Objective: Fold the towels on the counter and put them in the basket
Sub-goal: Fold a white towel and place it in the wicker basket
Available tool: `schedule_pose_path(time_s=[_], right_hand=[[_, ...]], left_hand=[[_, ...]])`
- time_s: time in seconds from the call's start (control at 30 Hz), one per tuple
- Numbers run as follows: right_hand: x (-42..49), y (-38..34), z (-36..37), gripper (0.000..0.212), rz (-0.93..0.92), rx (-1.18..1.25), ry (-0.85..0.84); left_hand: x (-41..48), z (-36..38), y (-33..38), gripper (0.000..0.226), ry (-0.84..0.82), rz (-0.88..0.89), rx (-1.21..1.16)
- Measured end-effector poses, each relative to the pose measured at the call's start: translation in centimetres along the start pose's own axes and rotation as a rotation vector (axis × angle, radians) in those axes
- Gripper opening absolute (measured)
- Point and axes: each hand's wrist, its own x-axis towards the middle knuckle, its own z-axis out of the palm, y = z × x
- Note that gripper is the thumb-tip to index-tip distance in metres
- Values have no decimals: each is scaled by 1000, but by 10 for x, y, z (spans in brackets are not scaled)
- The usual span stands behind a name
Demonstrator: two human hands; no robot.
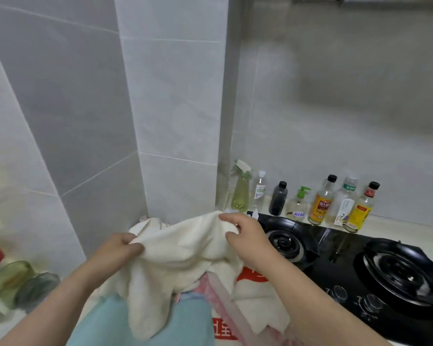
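**Cream towel held up by its top edge, a hand at each end**

The cream towel (183,248) hung between the two hands, raised off the pile on the counter (390,231). Its upper edge ran roughly left to right and sloped up toward the right. The left hand (120,248) pinched one end of that edge, thumb and curled fingers closed on a bunch of cloth. The right hand (245,238) pinched the other end, higher and farther from the body, with its fingers curled over the hem. Neither hand had any reaching to do, since each already had its grip.

The rest of the towel drooped toward the person in loose folds, crumpled rather than flat (the lower corners could not be made out). Beneath it lay a light blue towel (105,320) and a pink one (225,303). To the right lay a white cloth with red print (255,290), just beside the black gas stove (360,270).

The step in hand looked like spreading the towel along that top edge before a first fold. That would call for the hands to draw apart, then bring the two ends together. The right end hung close to the stove's left burner, which seemed worth minding. No basket showed in the view. A row of bottles (320,203) stood against the wall behind the stove.
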Motion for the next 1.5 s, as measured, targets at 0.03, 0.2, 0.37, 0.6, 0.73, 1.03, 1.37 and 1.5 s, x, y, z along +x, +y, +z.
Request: schedule_pose_path(time_s=[0.03,0.2,0.37,0.6,0.73,1.03,1.37,1.5], right_hand=[[-7,-10,-2,51,-27,2,-7],[-30,-57,-6,56,-134,43,8],[-48,-94,-1,56,-155,100,-24],[-55,-101,35,52,-63,242,-141],[-47,-72,80,47,106,212,-174],[-41,14,185,30,241,111,-116],[-105,113,267,31,-88,-590,-84],[-108,140,271,36,-67,-606,-70]], left_hand=[[-13,-7,5,20,33,19,18],[-57,-42,25,30,253,160,98],[-84,-76,36,36,387,207,150],[-85,-94,15,26,418,190,142],[-72,-91,-20,25,381,161,142],[-27,-39,-135,26,29,155,133],[-8,-9,-235,47,6,71,304],[-14,-3,-260,54,-179,154,616]])
